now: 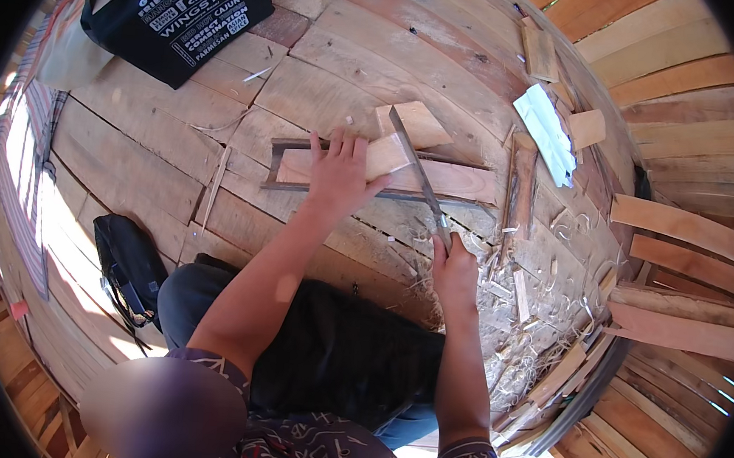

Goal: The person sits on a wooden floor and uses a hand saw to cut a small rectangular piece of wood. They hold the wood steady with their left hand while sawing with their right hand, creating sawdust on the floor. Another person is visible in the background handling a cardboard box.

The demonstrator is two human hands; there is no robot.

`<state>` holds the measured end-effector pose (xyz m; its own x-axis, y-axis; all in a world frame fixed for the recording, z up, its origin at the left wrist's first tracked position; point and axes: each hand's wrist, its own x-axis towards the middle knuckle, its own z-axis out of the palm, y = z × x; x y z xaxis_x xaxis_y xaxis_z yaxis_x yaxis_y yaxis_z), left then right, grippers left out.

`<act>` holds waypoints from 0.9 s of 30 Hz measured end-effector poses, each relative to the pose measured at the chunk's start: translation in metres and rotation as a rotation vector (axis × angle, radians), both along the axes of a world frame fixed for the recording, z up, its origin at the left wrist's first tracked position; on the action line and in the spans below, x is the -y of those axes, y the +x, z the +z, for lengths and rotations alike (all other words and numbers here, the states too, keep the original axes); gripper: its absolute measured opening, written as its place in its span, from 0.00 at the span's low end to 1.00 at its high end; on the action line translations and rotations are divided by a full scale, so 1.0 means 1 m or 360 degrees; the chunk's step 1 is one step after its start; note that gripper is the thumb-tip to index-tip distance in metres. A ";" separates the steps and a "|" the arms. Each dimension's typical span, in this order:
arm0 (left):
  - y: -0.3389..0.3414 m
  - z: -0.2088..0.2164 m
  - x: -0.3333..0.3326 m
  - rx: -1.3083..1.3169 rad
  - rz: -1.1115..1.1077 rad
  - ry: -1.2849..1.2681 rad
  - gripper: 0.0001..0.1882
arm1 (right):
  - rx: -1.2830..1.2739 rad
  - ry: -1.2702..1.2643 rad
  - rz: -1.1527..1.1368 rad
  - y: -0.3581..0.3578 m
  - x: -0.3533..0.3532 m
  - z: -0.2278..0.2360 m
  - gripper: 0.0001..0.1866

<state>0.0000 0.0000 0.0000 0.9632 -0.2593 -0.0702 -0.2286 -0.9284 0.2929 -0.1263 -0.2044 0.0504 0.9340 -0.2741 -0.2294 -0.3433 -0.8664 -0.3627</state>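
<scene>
My right hand (455, 269) is closed round the handle of a long knife (415, 156), its blade pointing away from me and a little left. The blade lies across the right end of a small pale wood block (386, 156). Gripping the block's left end is my left hand (339, 176), thumb on the near side. Under the block lies a longer reddish board (455, 182), set between dark strips on the plank floor. Just beyond it rests another pale wood piece (424, 124), partly hidden by the blade. Whether the edge has entered the wood I cannot tell.
Wood shavings (505, 324) are strewn to the right of my right arm. A pale blue sheet (547, 131) and a rough stick (520, 189) lie at the right. A black tote bag (182, 16) stands far left; a small black bag (126, 263) sits by my left knee.
</scene>
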 end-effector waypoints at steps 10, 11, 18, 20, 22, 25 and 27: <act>-0.002 -0.007 -0.003 0.0255 -0.0028 -0.0227 0.35 | -0.0009 -0.0028 0.0102 0.005 0.005 0.012 0.14; -0.001 -0.007 -0.004 0.0260 -0.0026 -0.0230 0.34 | -0.0009 -0.0015 0.0113 0.006 0.006 0.012 0.14; 0.002 -0.006 -0.003 0.0264 -0.0007 -0.0283 0.35 | -0.0017 0.0030 0.0103 0.009 0.008 -0.002 0.15; 0.001 -0.006 -0.003 0.0256 -0.0007 -0.0294 0.35 | -0.0013 0.0026 0.0104 0.011 0.006 -0.005 0.15; 0.001 -0.006 -0.004 0.0310 -0.0020 -0.0282 0.34 | -0.0007 0.0009 0.0123 0.016 0.001 -0.005 0.15; 0.000 -0.006 -0.004 0.0343 -0.0024 -0.0290 0.33 | 0.0015 -0.0002 0.0160 0.022 0.002 -0.009 0.15; -0.001 -0.005 -0.003 0.0346 -0.0014 -0.0290 0.33 | 0.0030 -0.0026 0.0185 0.022 0.003 -0.011 0.15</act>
<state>-0.0006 0.0032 -0.0052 0.9483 -0.2571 0.1863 -0.3120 -0.8626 0.3982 -0.1047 -0.2073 0.0397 0.9638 -0.1672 -0.2079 -0.2334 -0.9057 -0.3539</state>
